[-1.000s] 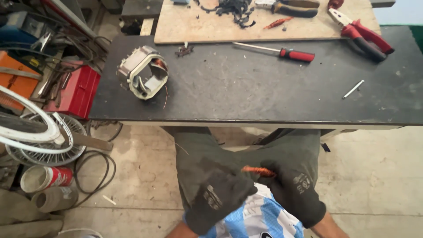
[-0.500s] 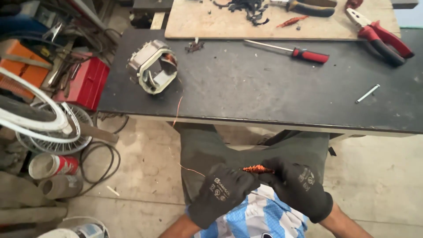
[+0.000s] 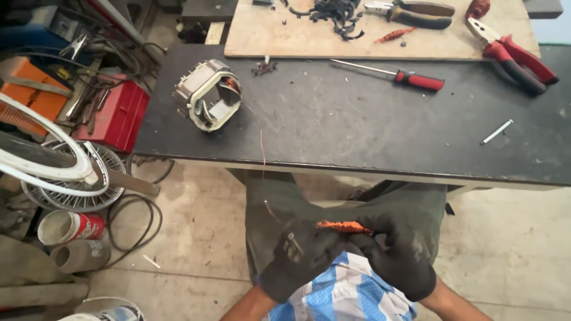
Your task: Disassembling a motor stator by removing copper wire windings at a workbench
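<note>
Both gloved hands pinch a small twisted bundle of orange copper wire [image 3: 344,226] between them over the lap — left hand [image 3: 300,257] clamped on one end, right hand [image 3: 399,254] on the other. One thin strand of copper wire [image 3: 262,156] runs up from it toward the grey stator core with its copper winding [image 3: 208,95], lying on the dark workbench [image 3: 357,131]. Most of that winding looks to be in the core — so the unwinding seems barely begun. A red-handled screwdriver [image 3: 397,75] and red pliers [image 3: 513,54] lie further back.
</note>
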